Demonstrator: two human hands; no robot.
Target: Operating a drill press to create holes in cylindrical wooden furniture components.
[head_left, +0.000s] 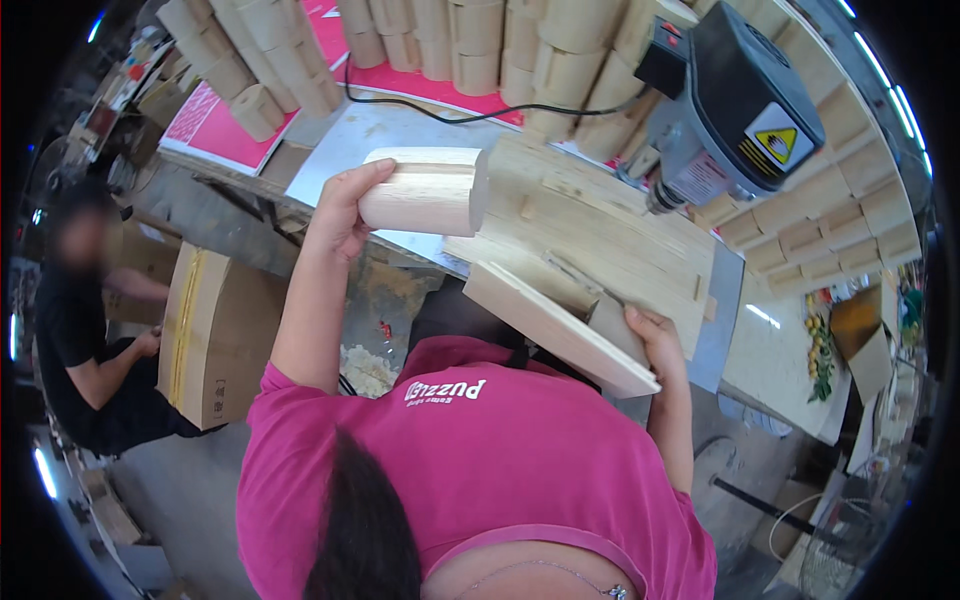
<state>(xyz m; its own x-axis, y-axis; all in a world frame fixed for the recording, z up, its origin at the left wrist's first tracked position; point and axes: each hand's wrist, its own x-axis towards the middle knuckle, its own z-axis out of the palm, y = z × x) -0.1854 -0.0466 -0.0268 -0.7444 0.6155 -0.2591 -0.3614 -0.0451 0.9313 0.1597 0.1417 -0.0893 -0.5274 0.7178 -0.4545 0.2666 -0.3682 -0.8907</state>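
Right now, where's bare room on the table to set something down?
Try the white sheet, between the pink sheet and the block in the left hand. Another bare patch is the pale tabletop between the grey sheet and the leafy bunch. The back is crowded with wooden blocks and the drill.

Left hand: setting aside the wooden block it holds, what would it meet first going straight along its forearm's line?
Beyond the wooden block, the left hand would probably meet the black cable first; depth is unclear, so it might pass above, towards the wooden columns behind.
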